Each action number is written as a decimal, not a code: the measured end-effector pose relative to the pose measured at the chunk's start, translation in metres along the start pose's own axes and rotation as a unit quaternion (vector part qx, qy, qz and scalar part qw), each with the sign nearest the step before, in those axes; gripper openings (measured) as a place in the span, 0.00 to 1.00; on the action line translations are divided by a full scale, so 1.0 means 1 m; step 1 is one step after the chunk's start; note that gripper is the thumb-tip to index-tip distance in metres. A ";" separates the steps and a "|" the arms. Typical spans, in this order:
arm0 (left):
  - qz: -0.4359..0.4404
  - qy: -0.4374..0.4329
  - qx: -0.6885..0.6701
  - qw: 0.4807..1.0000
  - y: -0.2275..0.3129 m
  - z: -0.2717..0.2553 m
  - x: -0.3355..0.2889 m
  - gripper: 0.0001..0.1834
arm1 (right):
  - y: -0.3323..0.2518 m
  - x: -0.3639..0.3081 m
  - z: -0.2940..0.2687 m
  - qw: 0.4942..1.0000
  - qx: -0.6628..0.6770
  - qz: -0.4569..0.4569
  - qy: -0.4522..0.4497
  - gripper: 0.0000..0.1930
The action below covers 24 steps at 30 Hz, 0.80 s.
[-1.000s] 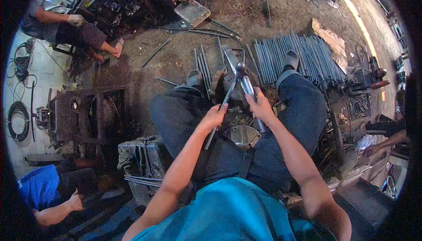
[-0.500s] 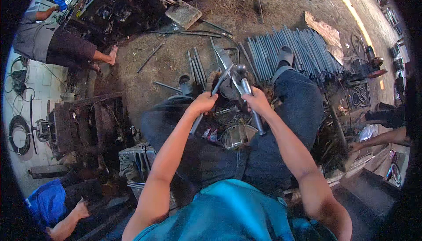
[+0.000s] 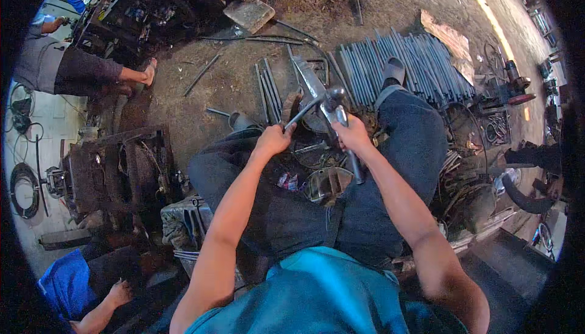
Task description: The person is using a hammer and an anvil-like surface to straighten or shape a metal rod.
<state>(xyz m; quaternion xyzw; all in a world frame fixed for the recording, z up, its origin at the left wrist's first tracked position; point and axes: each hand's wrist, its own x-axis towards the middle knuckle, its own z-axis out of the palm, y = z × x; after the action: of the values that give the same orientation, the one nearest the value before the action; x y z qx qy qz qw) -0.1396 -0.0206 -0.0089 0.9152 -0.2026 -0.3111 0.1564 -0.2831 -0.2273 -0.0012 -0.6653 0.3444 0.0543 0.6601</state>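
Observation:
My left hand (image 3: 272, 141) is closed round a thin grey metal rod (image 3: 304, 110) that slants up to the right. The rod's far end lies across a long flat steel bar (image 3: 308, 75), which points away from me between my knees. In my right hand (image 3: 352, 134) is a hammer (image 3: 358, 169), gripped by its handle. Its rounded metal head (image 3: 334, 94) is at the rod's far end; whether they touch I cannot tell. Below my hands sits a rounded metal piece (image 3: 329, 185) between my thighs.
Many grey rods (image 3: 390, 69) lie in a row by my right foot. Several more rods (image 3: 268, 90) lie ahead of my left knee. A dark machine frame (image 3: 122, 169) stands at left. Other people are nearby: a bare foot (image 3: 150, 72) at upper left, a hand (image 3: 120, 292) at lower left.
The rod has swung to a flatter slant, and its end now meets the hammer head's place. My left hand has shifted slightly. A person's forearm at the right has moved out of view.

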 end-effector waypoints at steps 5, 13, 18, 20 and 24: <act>0.045 -0.002 0.064 0.997 0.003 -0.012 0.003 0.34 | -0.004 -0.003 0.005 0.999 0.006 -0.043 0.021 0.15; 0.089 0.034 0.137 0.986 0.009 -0.033 -0.006 0.26 | -0.011 0.003 0.005 0.997 0.049 -0.009 0.060 0.29; 0.112 0.049 0.152 0.981 -0.004 -0.022 -0.002 0.24 | -0.018 0.001 0.004 0.998 0.026 0.023 0.058 0.28; 0.106 0.079 0.147 0.980 -0.008 -0.016 -0.002 0.27 | -0.019 0.000 0.003 0.998 0.022 0.036 0.055 0.27; 0.101 0.066 0.119 0.986 -0.007 -0.022 -0.005 0.28 | -0.021 -0.004 0.000 0.995 0.067 0.055 0.048 0.27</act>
<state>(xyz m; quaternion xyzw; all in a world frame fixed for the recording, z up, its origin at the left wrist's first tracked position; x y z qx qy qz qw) -0.1273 -0.0088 0.0080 0.9208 -0.3187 -0.2064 0.0897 -0.2753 -0.2276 0.0186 -0.6017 0.4147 0.0357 0.6817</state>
